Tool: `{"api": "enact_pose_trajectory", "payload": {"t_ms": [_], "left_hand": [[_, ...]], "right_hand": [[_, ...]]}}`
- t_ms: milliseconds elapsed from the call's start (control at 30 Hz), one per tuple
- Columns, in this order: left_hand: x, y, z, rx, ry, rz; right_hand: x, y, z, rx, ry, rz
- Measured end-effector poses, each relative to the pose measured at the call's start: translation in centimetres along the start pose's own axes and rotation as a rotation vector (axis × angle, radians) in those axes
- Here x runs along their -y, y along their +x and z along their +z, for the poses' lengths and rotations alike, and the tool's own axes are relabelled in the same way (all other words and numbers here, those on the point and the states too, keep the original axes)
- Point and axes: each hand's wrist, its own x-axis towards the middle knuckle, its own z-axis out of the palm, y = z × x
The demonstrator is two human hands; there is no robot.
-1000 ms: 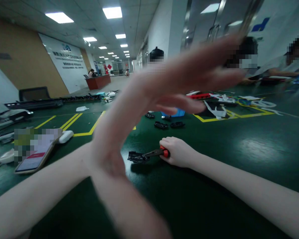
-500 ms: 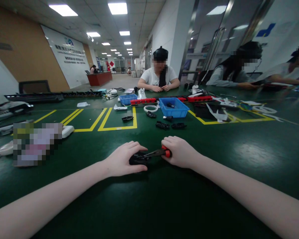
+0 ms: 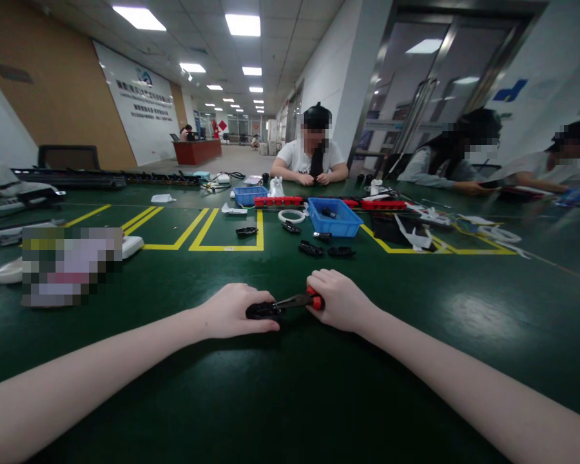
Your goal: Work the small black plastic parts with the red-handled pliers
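Observation:
Between its thumb and fingers, my left hand (image 3: 239, 310) grips a small black plastic part (image 3: 261, 311) just above the green table. My right hand (image 3: 342, 299) is closed around the red handles of a pair of pliers (image 3: 294, 301). The long dark jaws point left, and their tips meet the right end of the black part. Whether the jaws clamp it is too small to tell. Beyond my hands lie similar black parts, among them one on the left (image 3: 311, 248) and one on the right (image 3: 342, 251).
A blue bin (image 3: 336, 222) stands ahead, with a dark piece inside. Behind it runs a red strip (image 3: 283, 202). A white cable coil (image 3: 291, 216) lies beside the bin. At left is a blurred-out flat object (image 3: 72, 267). A person (image 3: 312, 158) sits opposite; others sit at right.
Both hands have shifted slightly left in the view, still holding the black part and the pliers. My left fingers sit closer around the part. The whole view has tilted a little.

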Motion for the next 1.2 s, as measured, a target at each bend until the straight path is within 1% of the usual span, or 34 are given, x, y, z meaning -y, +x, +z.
{"api": "enact_pose_trajectory", "payload": {"t_ms": [133, 367, 533, 767, 900, 1033, 1200], "left_hand": [[0.03, 0.05, -0.13, 0.016, -0.055, 0.004], [0.19, 0.05, -0.16, -0.003, 0.003, -0.044], [0.00, 0.13, 0.03, -0.051, 0.015, -0.055], [-0.45, 0.05, 0.34, -0.141, 0.146, -0.072], [-0.52, -0.05, 0.47, -0.162, 0.179, -0.057], [-0.47, -0.06, 0.46, -0.156, 0.186, -0.044], [-0.45, 0.02, 0.14, -0.090, 0.121, -0.011]], "right_hand": [[0.00, -0.04, 0.08, -0.007, -0.014, 0.007], [0.01, 0.02, 0.05, 0.002, -0.015, 0.012], [0.01, 0.02, 0.02, 0.015, -0.001, 0.021], [-0.05, 0.04, -0.03, 0.023, 0.025, 0.040], [0.00, 0.07, -0.07, 0.029, 0.035, 0.044], [0.08, 0.06, -0.11, 0.032, 0.041, 0.047], [0.14, 0.05, -0.21, 0.028, 0.043, 0.051]]}}
